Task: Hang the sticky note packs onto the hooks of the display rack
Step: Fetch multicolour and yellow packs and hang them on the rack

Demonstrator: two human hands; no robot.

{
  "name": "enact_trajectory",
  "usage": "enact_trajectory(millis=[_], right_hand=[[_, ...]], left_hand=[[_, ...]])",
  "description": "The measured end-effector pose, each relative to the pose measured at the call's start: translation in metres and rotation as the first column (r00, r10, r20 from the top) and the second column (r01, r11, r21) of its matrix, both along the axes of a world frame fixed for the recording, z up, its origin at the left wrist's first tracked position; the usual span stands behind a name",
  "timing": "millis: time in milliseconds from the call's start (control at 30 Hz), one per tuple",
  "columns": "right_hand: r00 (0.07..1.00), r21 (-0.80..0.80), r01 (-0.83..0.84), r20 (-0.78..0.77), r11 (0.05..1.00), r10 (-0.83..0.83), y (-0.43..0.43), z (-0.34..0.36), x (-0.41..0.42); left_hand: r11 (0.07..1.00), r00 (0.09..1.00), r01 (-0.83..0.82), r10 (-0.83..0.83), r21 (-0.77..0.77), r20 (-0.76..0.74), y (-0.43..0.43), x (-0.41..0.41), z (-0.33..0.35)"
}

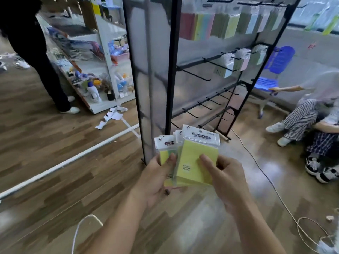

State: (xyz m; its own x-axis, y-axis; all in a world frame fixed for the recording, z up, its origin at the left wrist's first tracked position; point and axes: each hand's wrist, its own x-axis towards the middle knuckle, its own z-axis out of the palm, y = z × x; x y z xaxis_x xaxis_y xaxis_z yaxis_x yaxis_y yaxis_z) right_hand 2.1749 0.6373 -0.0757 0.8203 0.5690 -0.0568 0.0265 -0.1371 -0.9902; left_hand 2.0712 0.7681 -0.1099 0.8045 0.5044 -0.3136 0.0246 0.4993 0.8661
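Observation:
My left hand (156, 178) holds a fanned stack of sticky note packs (165, 145) low in front of me. My right hand (223, 176) pinches the front yellow pack (197, 162), thumb on its face. Behind them stands the black display rack (172, 70) with rows of hooks. Several packs hang on the top row (220, 24) and a few on the right of the second row (238, 61). The hooks at the left of the second row (196, 75) and those of the lower rows (207, 105) are bare.
A white shelf unit (102, 70) with bottles stands at the left, with a standing person's legs (45, 70) beside it. Paper scraps (111, 116) lie on the wood floor. People sit at the right (311, 125) near a blue chair (271, 70). A cord (266, 176) runs across the floor.

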Motion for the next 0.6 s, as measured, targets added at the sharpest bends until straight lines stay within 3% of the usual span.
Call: enact_trajectory(millis=[167,600], right_hand=[[0.991,-0.031,-0.117,0.057,0.993,0.118,0.005,0.008,0.106],[0.970,-0.119,-0.186,0.138,0.975,0.202,0.052,-0.012,0.364]], left_hand=[[0.998,0.998,-0.052,0.052,0.036,-0.022,-0.005,0.092,0.003],[0.997,0.997,-0.080,0.080,0.013,-0.018,0.035,0.335,-0.026]])
